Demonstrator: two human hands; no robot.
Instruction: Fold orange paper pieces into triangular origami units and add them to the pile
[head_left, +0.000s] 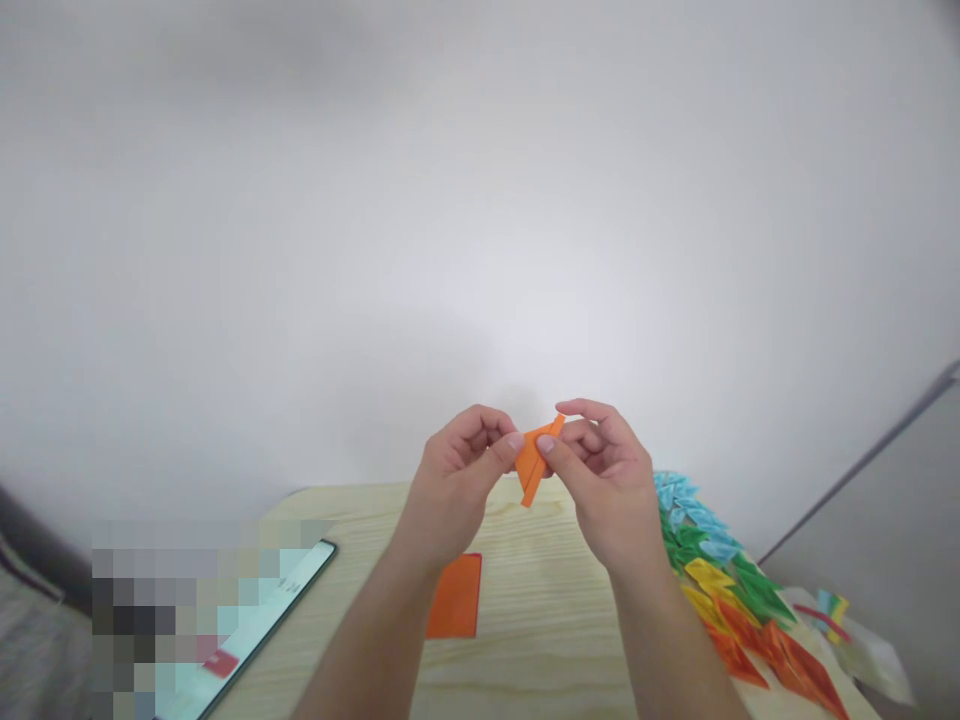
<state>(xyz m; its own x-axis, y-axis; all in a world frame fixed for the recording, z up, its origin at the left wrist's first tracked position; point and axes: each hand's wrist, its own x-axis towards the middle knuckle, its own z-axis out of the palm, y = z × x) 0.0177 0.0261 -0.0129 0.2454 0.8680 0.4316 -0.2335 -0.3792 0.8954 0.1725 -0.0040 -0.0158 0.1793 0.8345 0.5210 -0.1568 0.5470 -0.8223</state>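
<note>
A small piece of folded orange paper is held up above the table between both hands. The thumb and fingers of my left hand pinch its left edge. My right hand grips its right side, the thumb pressing on the front by a narrow folded strip, with the index finger raised near the strip's top end. Below, partly behind my left forearm, a flat square of orange paper lies on the wooden table.
Along the table's right side lie several folded paper pieces: blue, green, yellow and orange. A clear plastic bag sits beyond them. At the left rests a phone or tablet, partly blurred. A white wall stands behind.
</note>
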